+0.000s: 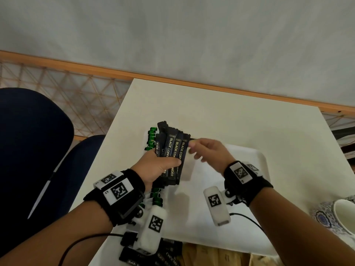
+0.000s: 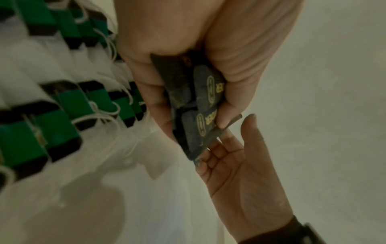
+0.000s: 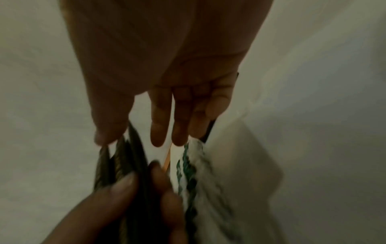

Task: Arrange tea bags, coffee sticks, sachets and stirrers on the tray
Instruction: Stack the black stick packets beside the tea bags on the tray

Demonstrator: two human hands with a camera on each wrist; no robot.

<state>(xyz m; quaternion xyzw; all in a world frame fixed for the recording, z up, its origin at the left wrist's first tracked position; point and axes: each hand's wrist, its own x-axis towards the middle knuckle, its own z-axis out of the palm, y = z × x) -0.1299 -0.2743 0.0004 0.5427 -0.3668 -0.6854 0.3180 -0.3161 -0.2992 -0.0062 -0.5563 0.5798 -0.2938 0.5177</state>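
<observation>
The left hand [image 1: 153, 166] grips a fanned bundle of black coffee sticks [image 1: 173, 150], fingers [image 2: 221, 105] curled round it, above the left part of the white tray [image 1: 257, 160] on the counter [image 1: 211, 104]. The right hand [image 1: 209, 151] reaches to the bundle's right edge; its fingers [image 2: 215, 151] lie nearly straight and touch the outermost stick. Green-tagged tea bags [image 2: 69, 102] lie in rows on the tray's left side. More coffee sticks [image 1: 163, 256] lie on the counter at the near edge. A patterned cup [image 1: 342, 214] stands at right.
</observation>
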